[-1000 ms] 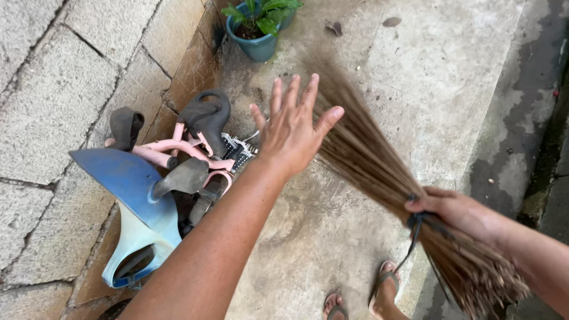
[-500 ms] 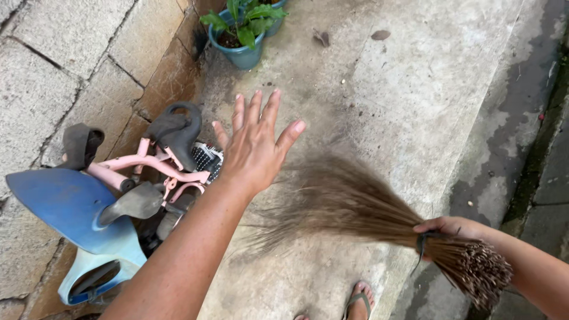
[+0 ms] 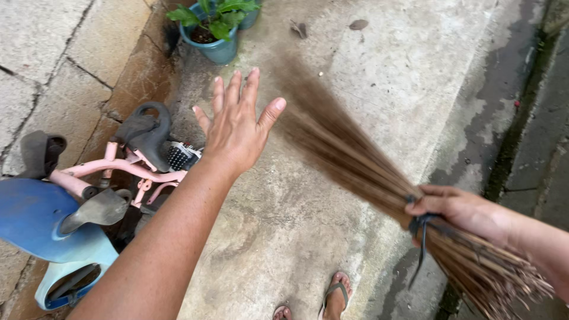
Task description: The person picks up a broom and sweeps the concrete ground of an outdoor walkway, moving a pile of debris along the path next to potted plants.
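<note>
Covering most of the view: concrete floor (image 3: 367, 101), grey and stained; block wall (image 3: 53, 53) along the left
Broom: stick broom (image 3: 349, 154) slanting from lower right toward the plant, its tips blurred above the floor
Tricycle: pink-framed child's tricycle (image 3: 118, 169) with dark handles and a blue seat, lying against the wall
Right hand: right hand (image 3: 459, 207) wrapped tight around the broom at its dark tie
Left hand: left hand (image 3: 237, 127) flat, fingers spread, holding nothing, above the tricycle
Plant: teal pot (image 3: 216, 50) of green leaves by the wall
Feet: sandals (image 3: 332, 296) at the bottom edge
Labels: none legible
</note>
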